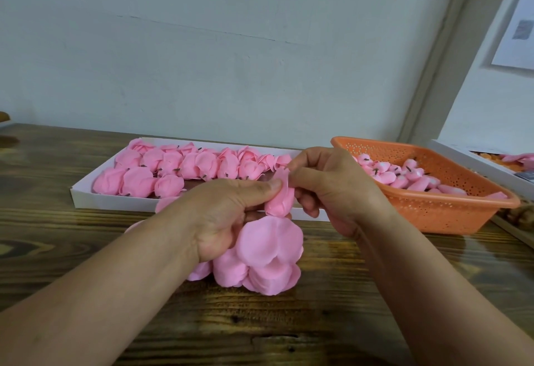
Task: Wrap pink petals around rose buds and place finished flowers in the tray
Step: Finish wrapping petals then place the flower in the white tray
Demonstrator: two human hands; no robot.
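A dark, grained wooden bench (86,250) runs to a pale plaster wall (231,47). At its far side lies a shallow white cardboard tray (86,196) of finished pink fabric roses (173,167); to the right stands an orange perforated plastic basket (450,206) of pink rose buds (404,177). Near centre, the left hand (228,215) grips a stack of loose pink petals (268,253), its thumb pressing a small pink bud (279,202). The right hand (332,183) pinches that bud's top petal.
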